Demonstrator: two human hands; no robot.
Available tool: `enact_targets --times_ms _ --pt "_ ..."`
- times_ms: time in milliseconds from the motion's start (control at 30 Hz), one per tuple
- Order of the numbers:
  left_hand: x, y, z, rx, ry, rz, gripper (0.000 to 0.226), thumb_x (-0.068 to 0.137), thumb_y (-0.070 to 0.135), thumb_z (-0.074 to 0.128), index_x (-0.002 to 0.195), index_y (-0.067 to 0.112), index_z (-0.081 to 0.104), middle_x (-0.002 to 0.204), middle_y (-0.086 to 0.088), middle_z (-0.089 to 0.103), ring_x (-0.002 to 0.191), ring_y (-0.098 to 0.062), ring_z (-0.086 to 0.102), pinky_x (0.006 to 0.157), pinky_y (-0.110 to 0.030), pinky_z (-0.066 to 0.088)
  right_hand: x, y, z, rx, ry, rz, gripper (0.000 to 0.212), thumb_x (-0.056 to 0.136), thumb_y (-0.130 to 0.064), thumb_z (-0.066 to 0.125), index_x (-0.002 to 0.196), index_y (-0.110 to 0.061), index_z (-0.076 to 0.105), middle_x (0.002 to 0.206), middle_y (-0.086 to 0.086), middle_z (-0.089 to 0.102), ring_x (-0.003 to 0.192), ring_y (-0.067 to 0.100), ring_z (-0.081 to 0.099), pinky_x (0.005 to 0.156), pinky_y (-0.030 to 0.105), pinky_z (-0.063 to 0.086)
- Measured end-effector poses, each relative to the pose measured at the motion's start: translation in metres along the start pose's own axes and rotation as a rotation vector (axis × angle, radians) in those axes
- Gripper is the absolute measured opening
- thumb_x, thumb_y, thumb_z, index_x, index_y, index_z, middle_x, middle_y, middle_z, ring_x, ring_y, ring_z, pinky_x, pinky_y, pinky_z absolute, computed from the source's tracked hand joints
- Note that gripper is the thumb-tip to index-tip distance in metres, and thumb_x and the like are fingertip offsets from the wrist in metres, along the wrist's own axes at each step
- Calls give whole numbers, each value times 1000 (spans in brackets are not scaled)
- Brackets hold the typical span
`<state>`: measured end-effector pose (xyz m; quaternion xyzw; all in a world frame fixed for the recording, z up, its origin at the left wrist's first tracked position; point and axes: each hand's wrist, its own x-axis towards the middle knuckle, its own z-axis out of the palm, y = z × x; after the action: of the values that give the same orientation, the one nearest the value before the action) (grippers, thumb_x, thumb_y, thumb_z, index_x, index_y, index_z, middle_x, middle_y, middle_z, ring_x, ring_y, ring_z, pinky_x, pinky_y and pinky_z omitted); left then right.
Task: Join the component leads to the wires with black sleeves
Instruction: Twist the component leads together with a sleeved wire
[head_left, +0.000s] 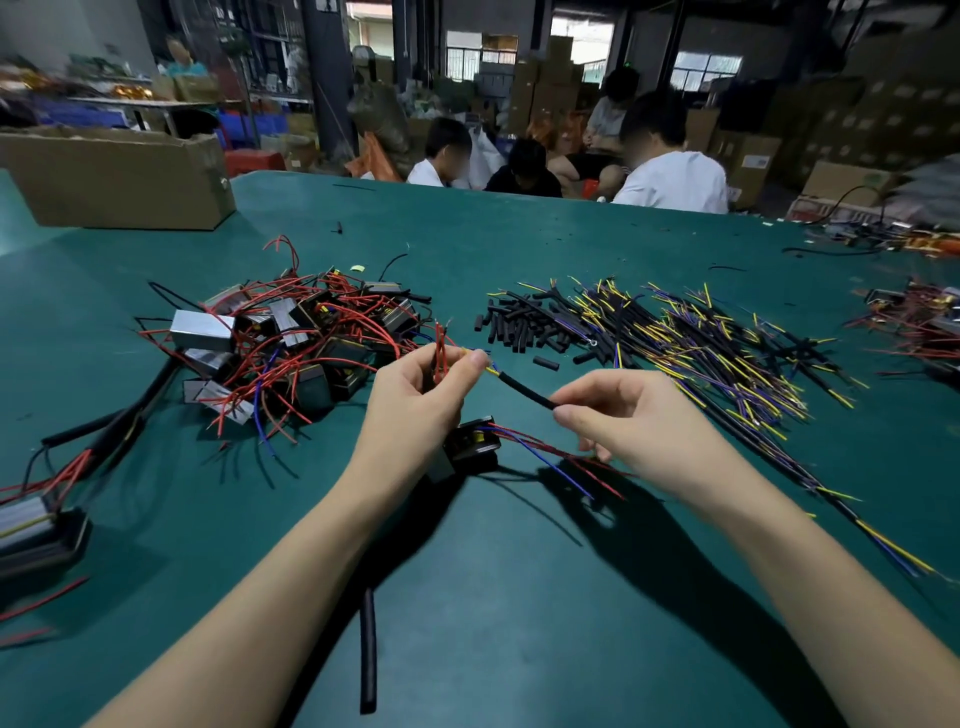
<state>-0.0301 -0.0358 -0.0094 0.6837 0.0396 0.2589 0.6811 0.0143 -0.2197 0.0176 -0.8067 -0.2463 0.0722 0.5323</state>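
Note:
My left hand (421, 400) pinches a bunch of red leads (440, 345) together with the yellow and blue wire ends (491, 368) of a cable. Those red leads run down to a black component (470, 444) hanging below the hand, just above the table. My right hand (631, 415) pinches the black sleeve (524, 391) on that cable between thumb and forefinger. A pile of components with red leads (291, 343) lies at the left. Short black sleeves (519, 325) and a heap of black cables with yellow and blue ends (717, 348) lie ahead and to the right.
A long black tube (368, 649) lies on the green table (519, 597) between my forearms. Finished assemblies (36, 525) sit at the left edge. A cardboard box (119, 176) stands at the back left. People sit beyond the far edge.

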Motion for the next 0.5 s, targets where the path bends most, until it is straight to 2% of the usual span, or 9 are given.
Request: enact_targets --times_ms 133,200,267,333,400,500 --pt "-1 -1 1 35 -27 32 16 92 31 61 89 16 67 58 4 33 53 -11 28 49 -23 24 13 7 -21 -26 223 -19 20 85 -5 66 76 -22 69 62 -5 62 52 5 54 51 14 46" --pt "-2 -1 2 87 -65 68 18 93 33 57 93 17 65 59 10 35 54 -10 30 52 -25 27 29 17 -45 -94 379 19 17 85 -2 62 83 -17 71 67 -1 63 60 11 55 63 21 48" --pt "-4 -2 4 128 -92 104 24 95 35 54 97 13 64 60 14 35 54 -8 31 53 -26 27 48 29 -74 -269 538 88 22 84 1 57 94 -9 73 75 4 65 70 16 56 73 25 46" --pt "-5 -1 6 157 -96 123 27 94 36 52 97 12 64 59 14 34 53 -8 31 52 -24 27 62 44 -102 -440 642 154 26 83 3 53 98 -6 72 84 11 66 78 19 54 73 18 38" --pt "-5 -1 7 175 -88 134 30 92 40 51 96 13 64 58 14 33 53 -8 30 51 -22 26 73 58 -119 -537 665 216 25 83 5 51 98 -4 70 95 18 68 83 25 55 75 21 39" --pt "-6 -1 8 188 -93 145 34 88 45 50 94 15 64 57 14 33 52 -8 29 49 -21 25 83 70 -121 -733 603 186 24 83 -1 55 101 -7 70 103 18 69 102 35 58 92 35 45"
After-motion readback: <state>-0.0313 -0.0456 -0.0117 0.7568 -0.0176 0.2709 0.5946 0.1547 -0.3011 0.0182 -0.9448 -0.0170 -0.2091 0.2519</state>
